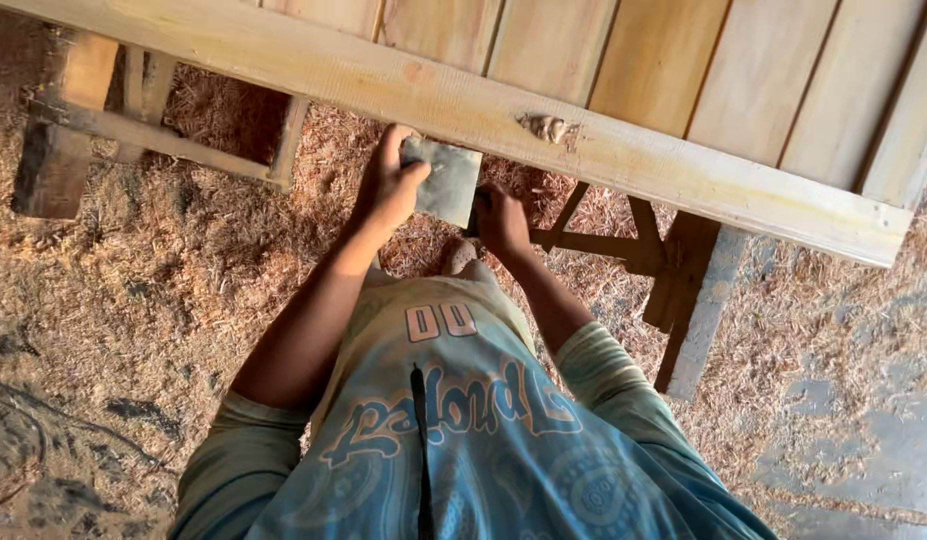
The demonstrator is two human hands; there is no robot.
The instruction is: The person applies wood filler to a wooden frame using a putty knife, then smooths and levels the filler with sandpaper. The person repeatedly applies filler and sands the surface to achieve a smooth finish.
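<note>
Against the near edge of the pale wooden plank (584,140), a flat grey rectangular metal scraper (446,180) sits between both hands, left hand (387,188) and right hand (502,222) each curled closed, gripping its sides.

Pale raw wooden frame edge (504,120) across the upper frame, matt with a rough knot, dull grey flat scraper (446,180), possibly metal, at centre, coarse wood shavings (154,290) over ground, smooth printed cloth shirt (464,440) below.

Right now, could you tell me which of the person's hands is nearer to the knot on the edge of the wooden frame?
The right hand. It sits just below and left of the knot, gripping the flat grey scraper. The left hand holds the scraper's far side, further from the knot.
</note>
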